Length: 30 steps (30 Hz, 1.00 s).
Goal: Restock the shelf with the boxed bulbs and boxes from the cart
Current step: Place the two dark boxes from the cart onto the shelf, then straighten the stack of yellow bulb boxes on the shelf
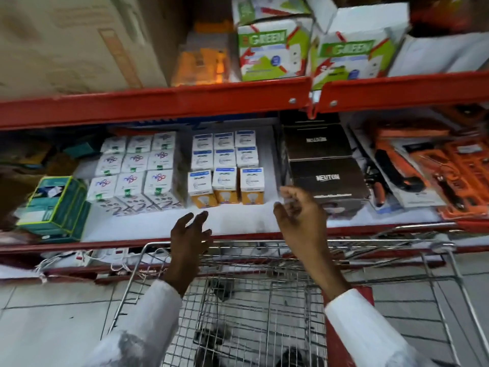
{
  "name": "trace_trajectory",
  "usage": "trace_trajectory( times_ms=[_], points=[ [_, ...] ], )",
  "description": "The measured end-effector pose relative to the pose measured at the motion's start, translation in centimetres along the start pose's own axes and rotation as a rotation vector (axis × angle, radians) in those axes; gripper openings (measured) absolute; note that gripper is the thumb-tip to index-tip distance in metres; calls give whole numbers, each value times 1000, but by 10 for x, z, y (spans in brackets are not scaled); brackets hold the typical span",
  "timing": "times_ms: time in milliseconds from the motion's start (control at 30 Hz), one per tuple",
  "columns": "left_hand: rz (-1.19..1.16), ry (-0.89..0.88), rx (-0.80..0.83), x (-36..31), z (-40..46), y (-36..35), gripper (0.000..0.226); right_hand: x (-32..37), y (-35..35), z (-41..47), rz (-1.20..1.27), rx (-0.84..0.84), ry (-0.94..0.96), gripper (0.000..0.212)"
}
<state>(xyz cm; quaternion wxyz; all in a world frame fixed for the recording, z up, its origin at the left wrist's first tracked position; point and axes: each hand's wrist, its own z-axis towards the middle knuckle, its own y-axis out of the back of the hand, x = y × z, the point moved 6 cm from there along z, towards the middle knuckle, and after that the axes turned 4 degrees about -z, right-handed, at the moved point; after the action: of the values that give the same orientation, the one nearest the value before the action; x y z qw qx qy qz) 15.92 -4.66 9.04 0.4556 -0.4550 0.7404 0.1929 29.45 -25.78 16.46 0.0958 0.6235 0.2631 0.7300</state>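
On the white shelf board [238, 223] stand two blocks of boxed bulbs: white boxes with green marks [132, 170] on the left and white-and-orange bulb boxes [225, 168] in the middle. Two dark brown boxes [325, 168] sit to their right. My left hand [190, 234] hovers over the shelf's front edge, fingers apart, holding nothing. My right hand [299, 213] is raised just in front of the nearer dark box, fingers loosely spread and empty. The wire cart [264, 300] stands below my arms; I see no boxes in its basket.
A green box [58, 205] sits tilted at the shelf's left end. Orange tool kits [436, 165] fill the right end. The upper red shelf [158, 102] carries a large carton [74, 41] and green-and-white boxes [275, 49]. White power strips [105, 256] lie on the lowest level.
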Motion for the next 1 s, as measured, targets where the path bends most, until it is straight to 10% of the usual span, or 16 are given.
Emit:
trace_trajectory(
  times_ms=[200,500,1000],
  points=[
    [37,70,45,2,39,6,52,-49,-81,3,318,94,-542,68],
    [37,61,9,-3,77,-13,65,-61,-104,44,323,-33,-575,89],
    [182,-3,-30,-9,88,-19,66,-65,-116,55,330,5,-463,19]
  ],
)
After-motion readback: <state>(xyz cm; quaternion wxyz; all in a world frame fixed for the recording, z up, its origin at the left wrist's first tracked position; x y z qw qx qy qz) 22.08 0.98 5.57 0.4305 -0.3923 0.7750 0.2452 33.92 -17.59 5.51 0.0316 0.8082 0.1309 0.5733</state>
